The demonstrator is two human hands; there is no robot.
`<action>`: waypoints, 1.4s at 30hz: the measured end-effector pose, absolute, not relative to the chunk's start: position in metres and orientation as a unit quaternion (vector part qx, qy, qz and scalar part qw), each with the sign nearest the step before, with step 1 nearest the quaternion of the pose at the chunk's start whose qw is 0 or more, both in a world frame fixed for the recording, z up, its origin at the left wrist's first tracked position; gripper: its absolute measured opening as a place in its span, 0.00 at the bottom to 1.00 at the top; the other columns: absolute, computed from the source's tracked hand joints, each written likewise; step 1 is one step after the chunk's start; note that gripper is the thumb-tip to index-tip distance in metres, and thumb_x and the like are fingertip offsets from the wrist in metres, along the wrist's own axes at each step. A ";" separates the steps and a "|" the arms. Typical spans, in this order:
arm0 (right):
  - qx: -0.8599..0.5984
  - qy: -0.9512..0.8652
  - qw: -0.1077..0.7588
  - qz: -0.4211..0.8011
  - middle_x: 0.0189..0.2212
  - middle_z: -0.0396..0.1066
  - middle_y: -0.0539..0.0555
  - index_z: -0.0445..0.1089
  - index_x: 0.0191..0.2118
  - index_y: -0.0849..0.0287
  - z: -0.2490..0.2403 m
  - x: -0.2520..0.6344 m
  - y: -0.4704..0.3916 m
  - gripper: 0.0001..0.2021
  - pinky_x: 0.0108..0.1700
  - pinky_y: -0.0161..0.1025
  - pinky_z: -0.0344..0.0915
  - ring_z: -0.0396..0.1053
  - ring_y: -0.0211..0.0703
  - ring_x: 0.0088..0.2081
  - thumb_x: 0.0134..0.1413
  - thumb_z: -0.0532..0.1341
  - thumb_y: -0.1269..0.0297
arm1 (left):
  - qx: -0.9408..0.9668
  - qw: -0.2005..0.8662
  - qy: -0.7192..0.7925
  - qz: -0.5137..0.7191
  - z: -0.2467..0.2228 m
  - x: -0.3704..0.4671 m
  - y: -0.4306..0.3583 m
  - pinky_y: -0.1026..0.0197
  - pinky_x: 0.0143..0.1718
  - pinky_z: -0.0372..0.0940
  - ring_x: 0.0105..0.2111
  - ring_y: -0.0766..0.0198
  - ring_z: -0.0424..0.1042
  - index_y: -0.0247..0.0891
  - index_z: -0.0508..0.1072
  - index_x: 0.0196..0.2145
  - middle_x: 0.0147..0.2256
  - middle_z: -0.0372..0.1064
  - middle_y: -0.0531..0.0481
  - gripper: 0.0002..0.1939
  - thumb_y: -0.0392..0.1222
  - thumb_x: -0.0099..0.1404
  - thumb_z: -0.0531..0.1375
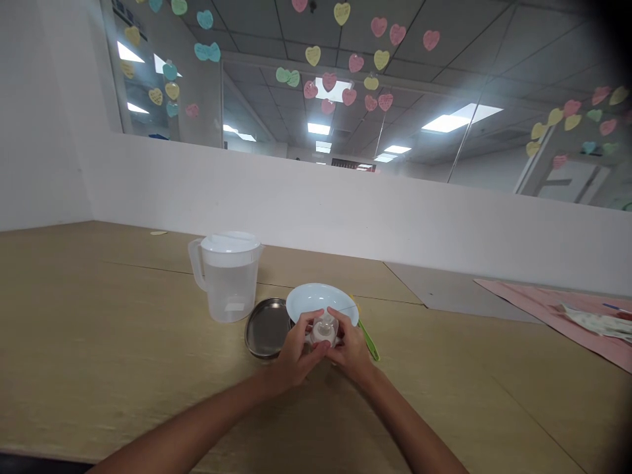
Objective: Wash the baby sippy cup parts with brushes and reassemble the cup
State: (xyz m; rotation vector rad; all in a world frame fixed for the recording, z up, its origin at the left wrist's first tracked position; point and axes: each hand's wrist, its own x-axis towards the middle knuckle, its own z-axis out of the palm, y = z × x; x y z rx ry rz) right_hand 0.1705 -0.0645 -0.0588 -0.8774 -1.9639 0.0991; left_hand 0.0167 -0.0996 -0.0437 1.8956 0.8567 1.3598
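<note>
A small clear, whitish object (324, 329), perhaps a little jar or cup, is held between both hands in front of a white bowl (316, 295). My left hand (297, 349) grips it from the left, fingers curled and thumb at its lower edge. From the right, my right hand (351, 345) closes on the same object. Left of the hands lies a shallow round metal dish (266, 328), partly behind the bowl's edge. The green handle (369, 341) of a utensil sticks out to the right of the bowl.
A lidded translucent pitcher (231, 283) with clear liquid stands behind the metal dish. At the far right, a pink cloth (533, 299) carries a patterned cloth and a blue pen-like item. A grey sheet (454, 297) lies along the wall. The wooden table (123, 342) extends both ways.
</note>
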 end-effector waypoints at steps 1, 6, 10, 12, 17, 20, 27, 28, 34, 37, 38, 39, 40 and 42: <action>-0.365 -0.798 0.477 0.047 0.26 0.70 0.51 0.57 0.49 0.58 -0.058 0.170 -0.065 0.28 0.24 0.32 0.62 0.65 0.36 0.22 0.40 0.61 0.54 | 0.722 0.324 0.326 0.518 -0.043 0.017 -0.100 0.62 0.37 0.63 0.38 0.64 0.66 0.36 0.55 0.48 0.40 0.66 0.44 0.21 0.47 0.59 0.53; -0.389 -0.767 0.504 0.076 0.28 0.71 0.52 0.59 0.46 0.58 -0.058 0.163 -0.067 0.27 0.25 0.33 0.64 0.67 0.38 0.24 0.36 0.63 0.56 | 0.726 0.320 0.316 0.520 -0.038 0.018 -0.101 0.62 0.37 0.63 0.37 0.65 0.67 0.36 0.56 0.47 0.40 0.66 0.44 0.19 0.47 0.60 0.51; -0.372 -0.763 0.521 0.088 0.29 0.71 0.53 0.60 0.45 0.59 -0.060 0.161 -0.066 0.27 0.26 0.34 0.65 0.68 0.39 0.25 0.36 0.64 0.56 | 0.735 0.302 0.323 0.515 -0.040 0.016 -0.100 0.61 0.38 0.62 0.36 0.65 0.67 0.35 0.55 0.47 0.39 0.66 0.44 0.20 0.48 0.60 0.50; -0.361 -0.762 0.530 0.088 0.31 0.71 0.54 0.59 0.46 0.59 -0.062 0.161 -0.065 0.27 0.27 0.34 0.66 0.69 0.39 0.27 0.37 0.63 0.56 | 0.744 0.288 0.326 0.507 -0.042 0.014 -0.100 0.61 0.39 0.62 0.36 0.65 0.66 0.35 0.54 0.48 0.41 0.65 0.43 0.21 0.48 0.61 0.50; -0.361 -0.757 0.542 0.049 0.24 0.70 0.50 0.62 0.46 0.61 -0.064 0.158 -0.064 0.27 0.23 0.32 0.64 0.64 0.35 0.21 0.37 0.63 0.54 | 0.767 0.247 0.330 0.492 -0.044 0.012 -0.099 0.59 0.40 0.62 0.34 0.65 0.66 0.34 0.52 0.50 0.38 0.65 0.45 0.22 0.48 0.62 0.48; -0.360 -0.762 0.537 0.030 0.23 0.69 0.49 0.62 0.45 0.62 -0.064 0.159 -0.065 0.26 0.22 0.31 0.62 0.62 0.34 0.20 0.39 0.62 0.53 | 0.773 0.229 0.335 0.488 -0.045 0.012 -0.098 0.58 0.41 0.61 0.35 0.64 0.66 0.34 0.52 0.50 0.38 0.66 0.45 0.22 0.48 0.62 0.47; -0.258 -0.845 0.467 -0.029 0.34 0.68 0.55 0.51 0.56 0.61 -0.055 0.180 -0.068 0.28 0.32 0.38 0.65 0.66 0.41 0.30 0.49 0.53 0.56 | 0.826 0.123 0.329 0.441 -0.053 0.002 -0.088 0.53 0.49 0.56 0.48 0.56 0.60 0.35 0.48 0.55 0.50 0.58 0.40 0.32 0.50 0.57 0.55; -0.251 -0.851 0.460 -0.038 0.34 0.67 0.56 0.51 0.56 0.60 -0.052 0.182 -0.069 0.27 0.33 0.39 0.64 0.66 0.42 0.32 0.50 0.51 0.57 | 0.834 0.111 0.329 0.428 -0.053 0.000 -0.087 0.53 0.50 0.56 0.49 0.56 0.60 0.36 0.48 0.55 0.51 0.58 0.40 0.33 0.51 0.57 0.55; -0.318 -0.813 0.487 -0.027 0.40 0.66 0.58 0.51 0.56 0.60 -0.046 0.174 -0.077 0.29 0.36 0.40 0.64 0.65 0.44 0.37 0.49 0.54 0.55 | 0.828 0.118 0.358 0.415 -0.056 0.001 -0.088 0.52 0.50 0.57 0.49 0.57 0.60 0.39 0.38 0.59 0.52 0.56 0.40 0.36 0.49 0.59 0.52; -0.376 -0.777 0.504 0.036 0.37 0.67 0.55 0.56 0.51 0.59 -0.050 0.168 -0.078 0.24 0.34 0.37 0.65 0.66 0.40 0.33 0.49 0.55 0.55 | 0.832 0.127 0.351 0.409 -0.059 0.004 -0.091 0.51 0.51 0.56 0.52 0.56 0.57 0.39 0.35 0.59 0.54 0.52 0.39 0.38 0.49 0.59 0.53; -0.382 -0.772 0.505 0.055 0.35 0.67 0.54 0.57 0.50 0.59 -0.051 0.167 -0.078 0.22 0.34 0.37 0.65 0.66 0.40 0.32 0.50 0.55 0.55 | 0.836 0.127 0.348 0.405 -0.059 0.005 -0.091 0.51 0.51 0.56 0.52 0.56 0.56 0.39 0.34 0.59 0.54 0.51 0.39 0.38 0.49 0.59 0.52; -0.382 -0.770 0.506 0.066 0.35 0.67 0.54 0.57 0.49 0.59 -0.053 0.167 -0.077 0.21 0.34 0.37 0.65 0.66 0.40 0.32 0.50 0.54 0.55 | 0.838 0.125 0.346 0.403 -0.059 0.006 -0.092 0.51 0.51 0.56 0.52 0.56 0.55 0.39 0.34 0.59 0.54 0.51 0.39 0.38 0.49 0.59 0.52; -0.381 -0.768 0.510 0.068 0.36 0.67 0.54 0.58 0.49 0.58 -0.054 0.168 -0.077 0.20 0.35 0.38 0.65 0.66 0.40 0.33 0.50 0.54 0.55 | 0.840 0.123 0.343 0.402 -0.059 0.006 -0.092 0.51 0.51 0.56 0.52 0.56 0.56 0.39 0.33 0.59 0.54 0.51 0.39 0.39 0.49 0.59 0.52; -0.372 -0.751 0.543 0.055 0.40 0.66 0.57 0.56 0.50 0.59 -0.057 0.169 -0.077 0.21 0.39 0.40 0.64 0.66 0.43 0.37 0.51 0.53 0.56 | 0.844 0.118 0.335 0.402 -0.058 0.007 -0.092 0.50 0.49 0.57 0.50 0.56 0.58 0.39 0.31 0.59 0.52 0.54 0.39 0.40 0.49 0.59 0.53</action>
